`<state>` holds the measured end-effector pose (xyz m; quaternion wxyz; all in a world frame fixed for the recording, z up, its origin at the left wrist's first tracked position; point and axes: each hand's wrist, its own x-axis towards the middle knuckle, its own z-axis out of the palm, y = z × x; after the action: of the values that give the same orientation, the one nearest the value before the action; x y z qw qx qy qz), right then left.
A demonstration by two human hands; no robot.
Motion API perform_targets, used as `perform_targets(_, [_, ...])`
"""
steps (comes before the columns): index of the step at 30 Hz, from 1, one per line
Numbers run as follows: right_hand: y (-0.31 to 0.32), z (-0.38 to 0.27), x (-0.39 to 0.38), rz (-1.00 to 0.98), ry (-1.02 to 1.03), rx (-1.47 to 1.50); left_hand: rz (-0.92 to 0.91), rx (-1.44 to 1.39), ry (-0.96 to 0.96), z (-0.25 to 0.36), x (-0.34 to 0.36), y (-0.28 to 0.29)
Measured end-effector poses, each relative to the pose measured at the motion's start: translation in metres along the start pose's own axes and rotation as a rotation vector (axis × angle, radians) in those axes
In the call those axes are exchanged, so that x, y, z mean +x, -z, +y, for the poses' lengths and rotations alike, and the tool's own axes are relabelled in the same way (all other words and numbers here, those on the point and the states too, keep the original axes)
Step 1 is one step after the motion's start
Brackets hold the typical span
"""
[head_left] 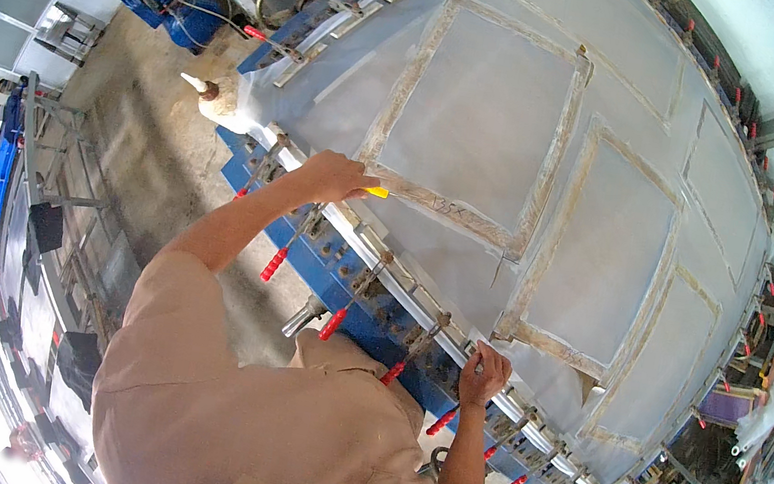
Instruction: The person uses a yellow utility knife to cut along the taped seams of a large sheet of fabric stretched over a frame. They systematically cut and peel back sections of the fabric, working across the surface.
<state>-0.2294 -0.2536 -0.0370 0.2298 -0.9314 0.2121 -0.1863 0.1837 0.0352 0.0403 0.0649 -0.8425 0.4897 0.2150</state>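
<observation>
My left hand (pixel 331 177) is closed around a small yellow-handled tool (pixel 377 192), held low over the sheet near the table's near edge. Most of the tool is hidden by my fingers, so its exact kind does not show. Beneath it spreads a large translucent grey sheet (pixel 468 113), with rectangular outlines of brownish-white strips (pixel 457 215) on it. Farther right along the same edge, my right hand (pixel 484 375) is closed with its fingers together at the rail; anything in it is too small to make out.
Red-handled clamps (pixel 274 265) line the edges of the blue table frame (pixel 304 254). At the near left corner stands a whitish bottle-like container with a nozzle (pixel 223 105). A blue compressor (pixel 190 16) sits on the floor at far left. Metal racking (pixel 63 181) is at left.
</observation>
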Motion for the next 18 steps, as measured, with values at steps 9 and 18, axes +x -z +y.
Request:
perform_targets(9, [-0.004, -0.004, -0.003, 0.0, -0.085, -0.063, -0.04, 0.035, -0.15, -0.016, 0.029, 0.014])
perform_targets(18, [-0.007, -0.002, -0.006, -0.006, -0.124, -0.091, -0.085, 0.279, -0.187, 0.004, 0.039, 0.03])
